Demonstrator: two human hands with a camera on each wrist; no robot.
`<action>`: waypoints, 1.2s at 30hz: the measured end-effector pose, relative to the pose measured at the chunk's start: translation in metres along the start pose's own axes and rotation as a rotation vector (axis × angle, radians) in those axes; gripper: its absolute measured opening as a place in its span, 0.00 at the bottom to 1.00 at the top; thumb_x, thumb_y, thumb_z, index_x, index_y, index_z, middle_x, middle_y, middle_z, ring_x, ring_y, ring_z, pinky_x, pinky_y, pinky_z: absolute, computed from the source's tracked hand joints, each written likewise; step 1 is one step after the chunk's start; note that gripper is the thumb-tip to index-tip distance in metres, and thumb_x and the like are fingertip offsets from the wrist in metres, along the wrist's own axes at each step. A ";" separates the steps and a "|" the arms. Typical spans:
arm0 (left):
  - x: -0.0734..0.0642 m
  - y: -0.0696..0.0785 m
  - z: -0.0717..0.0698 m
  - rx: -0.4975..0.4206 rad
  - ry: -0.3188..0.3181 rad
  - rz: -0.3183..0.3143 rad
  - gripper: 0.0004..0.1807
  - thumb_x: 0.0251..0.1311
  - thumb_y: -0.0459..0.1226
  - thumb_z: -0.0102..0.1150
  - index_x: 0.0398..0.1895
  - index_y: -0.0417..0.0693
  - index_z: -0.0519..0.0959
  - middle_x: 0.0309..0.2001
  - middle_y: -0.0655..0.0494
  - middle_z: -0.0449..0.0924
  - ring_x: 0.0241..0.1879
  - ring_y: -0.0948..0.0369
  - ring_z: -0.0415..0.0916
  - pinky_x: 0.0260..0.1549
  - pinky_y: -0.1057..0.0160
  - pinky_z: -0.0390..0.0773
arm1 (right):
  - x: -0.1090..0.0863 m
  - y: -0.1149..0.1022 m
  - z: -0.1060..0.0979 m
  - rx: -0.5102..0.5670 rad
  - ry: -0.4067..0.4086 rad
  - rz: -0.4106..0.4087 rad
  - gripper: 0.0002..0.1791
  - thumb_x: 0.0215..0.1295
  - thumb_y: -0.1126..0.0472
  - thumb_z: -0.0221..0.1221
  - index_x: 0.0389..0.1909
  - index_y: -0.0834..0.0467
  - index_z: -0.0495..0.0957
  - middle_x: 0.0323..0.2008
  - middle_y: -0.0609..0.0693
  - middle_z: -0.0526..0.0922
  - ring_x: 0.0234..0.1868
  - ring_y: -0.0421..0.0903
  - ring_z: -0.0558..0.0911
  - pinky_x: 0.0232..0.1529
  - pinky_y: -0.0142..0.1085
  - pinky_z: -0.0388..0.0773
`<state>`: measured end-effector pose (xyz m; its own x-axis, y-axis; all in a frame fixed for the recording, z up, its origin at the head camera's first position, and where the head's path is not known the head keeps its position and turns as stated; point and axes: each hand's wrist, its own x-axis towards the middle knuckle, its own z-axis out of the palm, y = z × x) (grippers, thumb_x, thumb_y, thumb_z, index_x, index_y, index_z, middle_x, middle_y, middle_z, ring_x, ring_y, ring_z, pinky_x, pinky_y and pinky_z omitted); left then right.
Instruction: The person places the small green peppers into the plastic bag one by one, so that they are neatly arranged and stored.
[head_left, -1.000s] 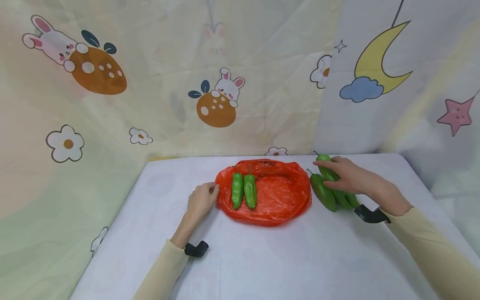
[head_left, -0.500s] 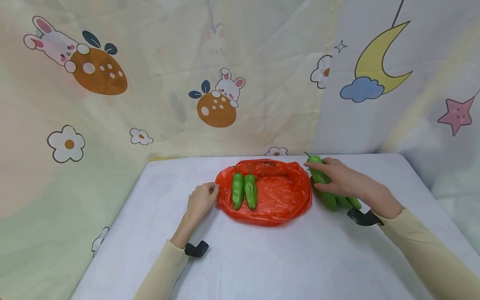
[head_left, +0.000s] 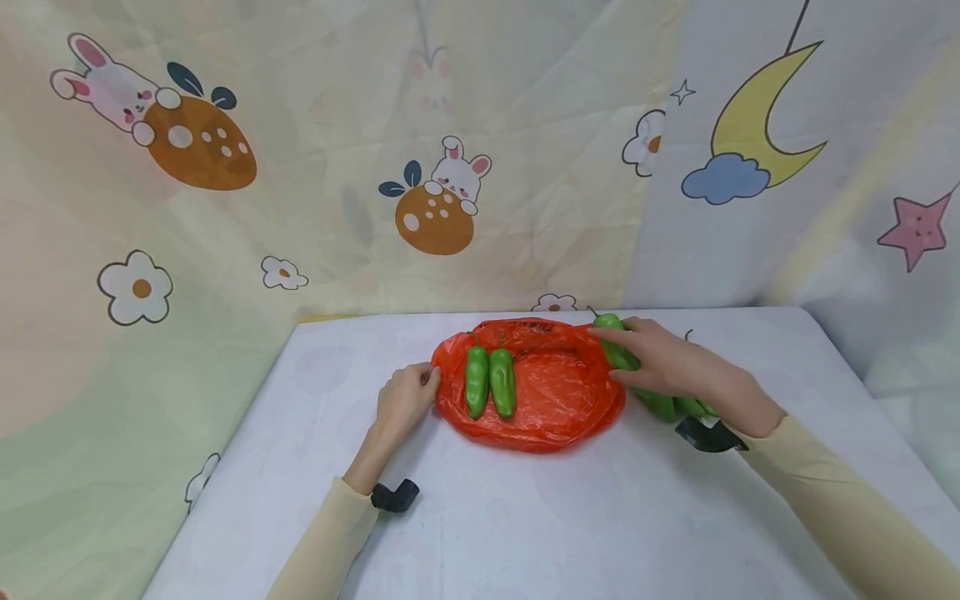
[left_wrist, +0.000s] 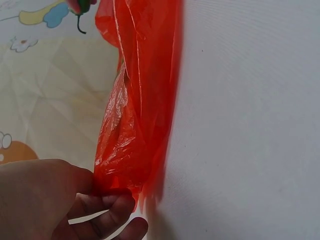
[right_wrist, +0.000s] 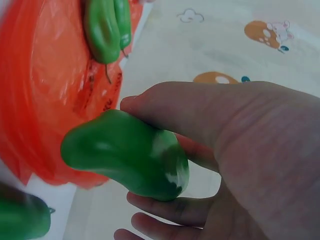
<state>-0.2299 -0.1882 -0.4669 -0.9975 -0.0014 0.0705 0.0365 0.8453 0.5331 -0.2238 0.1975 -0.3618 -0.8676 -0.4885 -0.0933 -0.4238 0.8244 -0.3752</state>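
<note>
Green pepper (right_wrist: 122, 152) is partly hidden by the right hand (head_left: 667, 357) pinching it.

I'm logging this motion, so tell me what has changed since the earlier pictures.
The right hand moved left, carrying a green pepper from over the loose peppers to the red bag's right edge. The left hand still pinches the bag's left edge; two peppers lie on the red plastic as before.
</note>
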 end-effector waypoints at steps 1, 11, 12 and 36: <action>0.000 0.000 0.000 0.001 0.000 0.000 0.17 0.72 0.45 0.49 0.24 0.51 0.78 0.16 0.58 0.71 0.17 0.62 0.66 0.16 0.66 0.61 | 0.001 -0.002 0.001 0.001 -0.005 0.003 0.35 0.63 0.57 0.65 0.72 0.51 0.68 0.63 0.68 0.70 0.59 0.64 0.72 0.44 0.54 0.83; 0.001 0.000 -0.001 0.007 0.004 -0.010 0.19 0.71 0.45 0.49 0.21 0.51 0.76 0.15 0.58 0.70 0.16 0.62 0.65 0.16 0.66 0.60 | 0.011 -0.016 0.014 0.024 0.013 -0.021 0.35 0.64 0.58 0.63 0.72 0.50 0.67 0.63 0.67 0.70 0.59 0.63 0.73 0.46 0.54 0.82; 0.001 0.000 -0.001 0.010 0.007 -0.010 0.19 0.71 0.45 0.49 0.21 0.51 0.75 0.15 0.59 0.70 0.16 0.62 0.65 0.16 0.66 0.60 | 0.012 -0.017 0.016 0.023 0.019 -0.021 0.35 0.64 0.57 0.64 0.72 0.50 0.67 0.63 0.67 0.70 0.59 0.63 0.73 0.47 0.54 0.82; 0.002 -0.001 0.001 0.011 -0.006 -0.013 0.19 0.72 0.46 0.48 0.22 0.51 0.76 0.15 0.59 0.69 0.16 0.62 0.66 0.16 0.66 0.61 | 0.043 -0.042 0.055 0.050 0.031 0.022 0.38 0.65 0.54 0.64 0.75 0.48 0.63 0.68 0.68 0.67 0.64 0.63 0.73 0.53 0.58 0.79</action>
<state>-0.2319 -0.1887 -0.4676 -0.9983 -0.0094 0.0580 0.0224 0.8511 0.5245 -0.2287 0.1266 -0.4007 -0.8844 -0.4609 -0.0734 -0.3919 0.8189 -0.4193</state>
